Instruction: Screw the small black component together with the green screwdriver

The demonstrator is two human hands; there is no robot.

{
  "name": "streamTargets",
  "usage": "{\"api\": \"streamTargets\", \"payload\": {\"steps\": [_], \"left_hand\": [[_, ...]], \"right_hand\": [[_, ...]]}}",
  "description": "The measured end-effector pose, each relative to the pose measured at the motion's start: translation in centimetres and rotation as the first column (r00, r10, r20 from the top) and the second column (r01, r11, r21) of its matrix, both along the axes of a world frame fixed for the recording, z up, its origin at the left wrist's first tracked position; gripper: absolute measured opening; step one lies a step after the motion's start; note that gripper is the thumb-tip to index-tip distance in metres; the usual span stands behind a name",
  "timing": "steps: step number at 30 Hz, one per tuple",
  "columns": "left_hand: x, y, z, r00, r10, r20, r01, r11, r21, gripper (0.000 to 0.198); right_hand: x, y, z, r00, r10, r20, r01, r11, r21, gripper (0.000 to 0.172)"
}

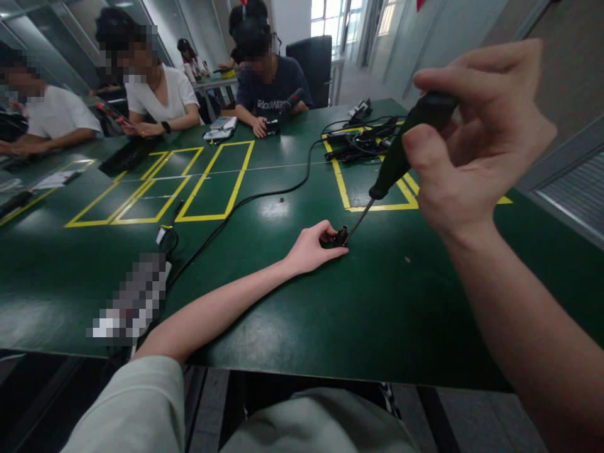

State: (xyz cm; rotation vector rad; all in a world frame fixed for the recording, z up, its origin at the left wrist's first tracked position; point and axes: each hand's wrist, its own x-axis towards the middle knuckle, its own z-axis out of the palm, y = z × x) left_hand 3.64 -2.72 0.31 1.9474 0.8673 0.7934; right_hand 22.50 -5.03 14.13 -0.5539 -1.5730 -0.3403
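Observation:
A small black part (342, 236) rests on the green table (283, 321), pinched between the thumb and fingers of my left hand (314, 246). My right hand (481, 126) is raised at the right, its fingers closed around the dark green handle of a screwdriver (396, 157). The screwdriver slants down to the left, and its thin metal tip meets or nearly meets the black part; exact contact is too small to tell.
Black cables (368, 141) lie bunched at the back right, one running across the table to the left. Yellow tape rectangles (226, 216) mark the surface. A blurred pale object (136, 296) lies near my left forearm. Several people sit along the far side.

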Motion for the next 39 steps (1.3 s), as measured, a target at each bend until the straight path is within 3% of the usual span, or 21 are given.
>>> {"api": "streamTargets", "payload": {"steps": [2,7,14,19,25,28,31,36,39], "left_hand": [[-0.01,0.0,-0.01,1.0,0.0,0.002,0.0,1.0,0.0,0.034],[-0.06,0.0,0.02,1.0,0.0,0.015,0.0,1.0,-0.016,0.034],[-0.01,0.06,-0.03,1.0,0.002,0.031,-0.001,1.0,-0.022,0.034],[-0.09,0.02,-0.02,1.0,-0.003,0.026,0.004,1.0,-0.016,0.035],[-0.07,0.08,-0.17,0.999,-0.004,0.034,0.005,1.0,-0.005,0.035],[-0.04,0.18,-0.31,0.999,-0.01,0.041,0.01,1.0,0.005,0.035],[-0.04,0.2,-0.35,1.0,-0.005,0.028,0.005,1.0,0.007,0.035],[-0.06,0.08,-0.19,1.0,0.005,0.015,-0.005,1.0,0.0,0.035],[-0.11,0.04,-0.12,1.0,0.002,0.019,-0.002,1.0,-0.003,0.035]], "right_hand": [[-0.04,0.05,0.05,1.0,-0.014,0.007,0.014,1.0,-0.002,0.039],[-0.46,0.01,-0.09,0.978,0.189,-0.09,-0.194,0.979,-0.057,0.031],[-0.3,-0.15,0.16,1.0,-0.008,-0.021,0.007,1.0,-0.017,0.035],[-0.52,-0.26,0.0,0.981,0.172,-0.094,-0.178,0.982,-0.06,0.033],[-0.19,-0.3,0.17,0.997,-0.072,-0.019,0.072,0.997,-0.015,0.037],[-0.33,-0.03,0.12,0.997,0.071,-0.035,-0.072,0.997,-0.023,0.042],[-0.46,0.02,-0.01,0.979,0.196,-0.063,-0.199,0.979,-0.044,0.033],[0.05,-0.18,0.14,0.999,-0.022,0.03,0.022,1.0,0.014,0.035],[0.03,-0.1,0.19,0.999,-0.015,0.036,0.014,1.0,0.008,0.042]]}}
